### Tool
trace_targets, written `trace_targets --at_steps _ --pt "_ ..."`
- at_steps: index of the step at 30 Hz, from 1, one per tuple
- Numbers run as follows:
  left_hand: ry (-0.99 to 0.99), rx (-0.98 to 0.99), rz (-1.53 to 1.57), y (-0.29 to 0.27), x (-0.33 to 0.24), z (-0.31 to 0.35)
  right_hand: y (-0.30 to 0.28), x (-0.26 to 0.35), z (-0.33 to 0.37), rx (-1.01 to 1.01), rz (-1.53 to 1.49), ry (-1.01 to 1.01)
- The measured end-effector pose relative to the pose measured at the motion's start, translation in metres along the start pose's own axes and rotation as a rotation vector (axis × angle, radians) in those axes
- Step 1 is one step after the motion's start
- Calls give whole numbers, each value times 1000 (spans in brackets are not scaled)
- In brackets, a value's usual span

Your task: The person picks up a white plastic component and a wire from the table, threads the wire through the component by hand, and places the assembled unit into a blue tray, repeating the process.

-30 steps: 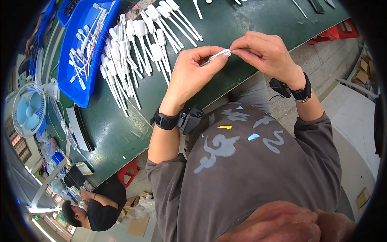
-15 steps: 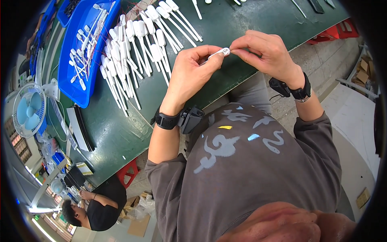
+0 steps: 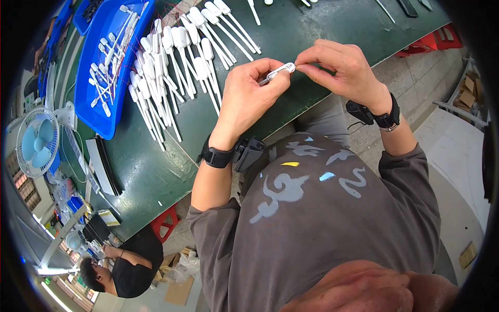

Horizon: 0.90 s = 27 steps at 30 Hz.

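Both hands above the dark green surface (image 3: 322,47); left hand (image 3: 248,93) and right hand (image 3: 343,70) each pinch shut on one small white plastic stick-shaped part (image 3: 278,72); looks light, stiff, slippery; best held at its ends.

Glossy white plastic stick (image 3: 276,72); matt green tabletop (image 3: 156,171).
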<state>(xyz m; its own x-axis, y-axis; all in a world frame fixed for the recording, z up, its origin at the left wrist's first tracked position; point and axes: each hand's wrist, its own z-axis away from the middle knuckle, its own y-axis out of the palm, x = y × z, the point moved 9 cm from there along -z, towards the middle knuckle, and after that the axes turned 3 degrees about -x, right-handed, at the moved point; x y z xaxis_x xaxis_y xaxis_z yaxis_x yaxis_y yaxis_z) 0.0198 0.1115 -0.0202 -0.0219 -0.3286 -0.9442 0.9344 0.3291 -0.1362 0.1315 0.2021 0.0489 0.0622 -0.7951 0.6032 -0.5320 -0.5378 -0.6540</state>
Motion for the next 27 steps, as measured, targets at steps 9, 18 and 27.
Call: trace_targets --at_steps 9,18,27 --pt "7 -22 -92 -1 2 -1 5 -2 -1 -1 -32 8" --pt "33 -48 -113 -2 1 0 14 -24 5 139 -160 380" --pt "35 -54 -139 -2 -3 2 13 -22 3 117 -123 363"
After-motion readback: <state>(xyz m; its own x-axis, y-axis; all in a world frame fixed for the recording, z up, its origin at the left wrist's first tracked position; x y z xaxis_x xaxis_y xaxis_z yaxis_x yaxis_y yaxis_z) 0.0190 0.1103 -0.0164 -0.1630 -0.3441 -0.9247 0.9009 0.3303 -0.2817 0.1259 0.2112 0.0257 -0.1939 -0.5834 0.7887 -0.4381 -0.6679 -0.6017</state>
